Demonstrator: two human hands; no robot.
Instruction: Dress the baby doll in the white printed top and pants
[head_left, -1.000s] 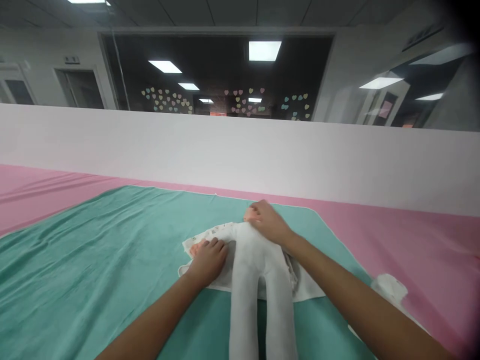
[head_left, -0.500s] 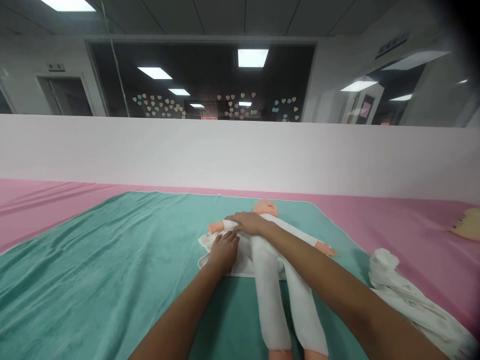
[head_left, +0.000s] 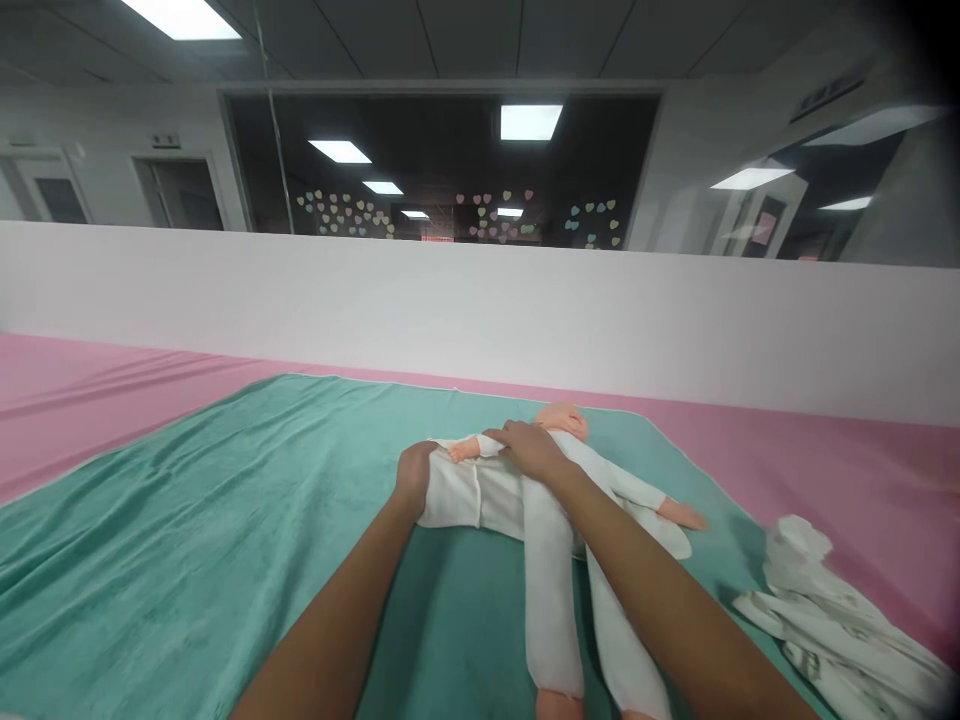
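A baby doll (head_left: pixel 551 560) in a white body suit lies on its back on a teal blanket (head_left: pixel 225 520), head (head_left: pixel 564 420) toward the far wall. A white garment (head_left: pixel 457 495) lies spread under and beside its torso. My left hand (head_left: pixel 414 472) is closed on the left edge of that garment, lifting it over toward the doll. My right hand (head_left: pixel 529 447) rests closed on the doll's near arm and chest, by its small pink hand (head_left: pixel 459 452).
The blanket lies on a pink sheet (head_left: pixel 825 470) bounded by a low white wall (head_left: pixel 480 310). A crumpled white printed cloth (head_left: pixel 832 620) lies at the right on the blanket's edge. Behind the wall are dark windows with heart stickers.
My left hand went from lying flat on the garment to gripping its edge and folding it inward. My right hand shifted slightly right on the doll's arm. The view shifted.
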